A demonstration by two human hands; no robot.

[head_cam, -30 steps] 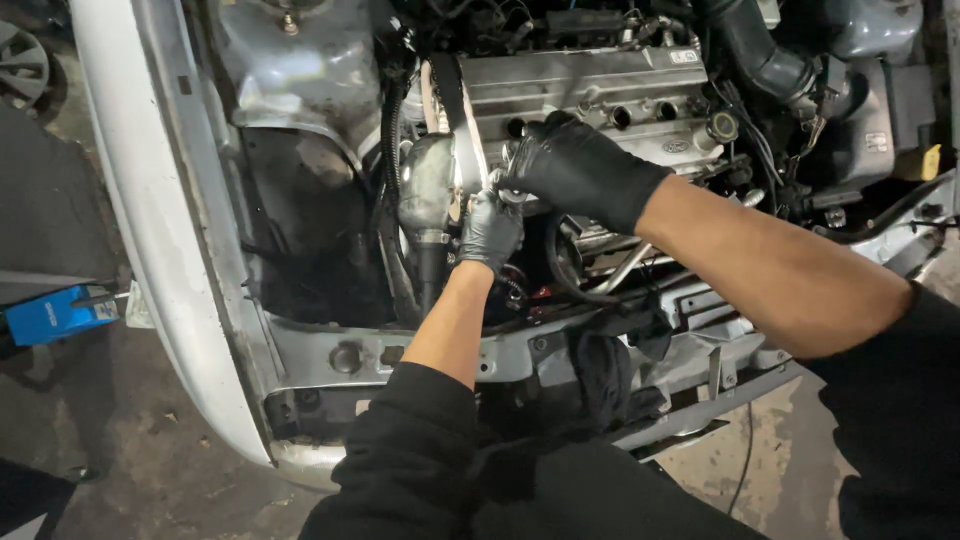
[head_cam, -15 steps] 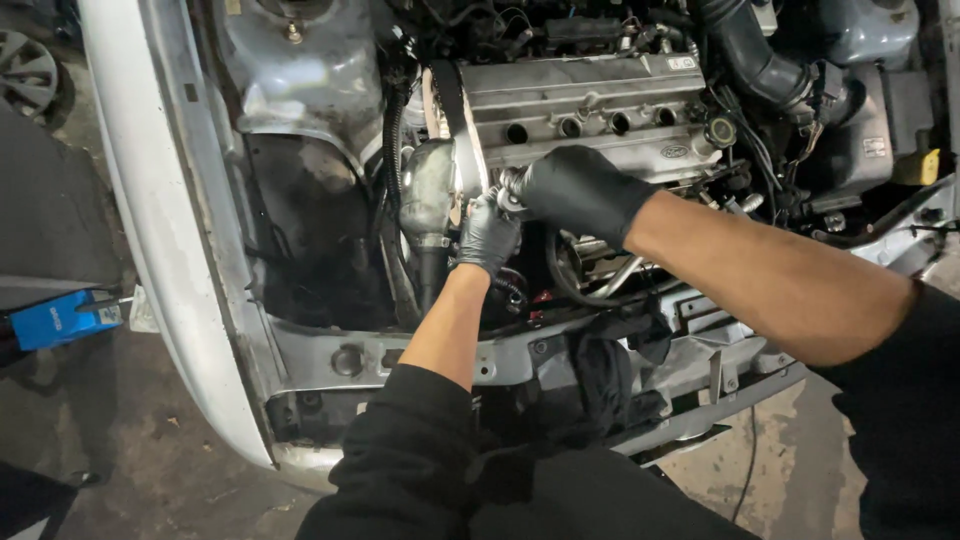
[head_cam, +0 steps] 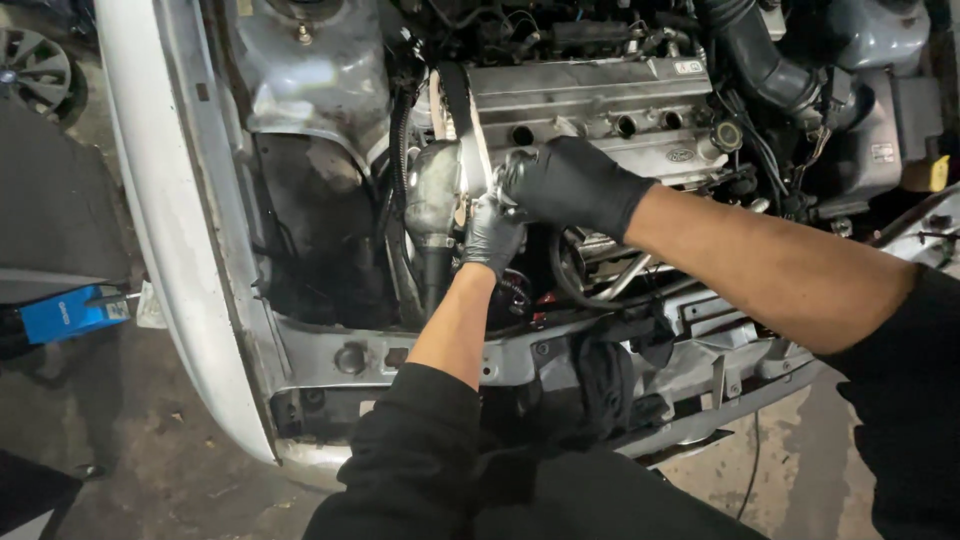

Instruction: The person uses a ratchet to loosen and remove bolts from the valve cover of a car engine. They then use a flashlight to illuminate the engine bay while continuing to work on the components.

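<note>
Black-gloved left hand point(head_cam: 492, 232), right hand point(head_cam: 570, 185) meet at engine point(head_cam: 590, 100) edge; fingers curled, grasp hidden.

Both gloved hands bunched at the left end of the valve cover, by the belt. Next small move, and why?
Probably steady the left hand and let the right hand work the small part pinched between them. Both meet at the end of the silver valve cover, beside the toothed belt. What they grip is hidden by the gloves, so only a slight move seems safe.
</note>
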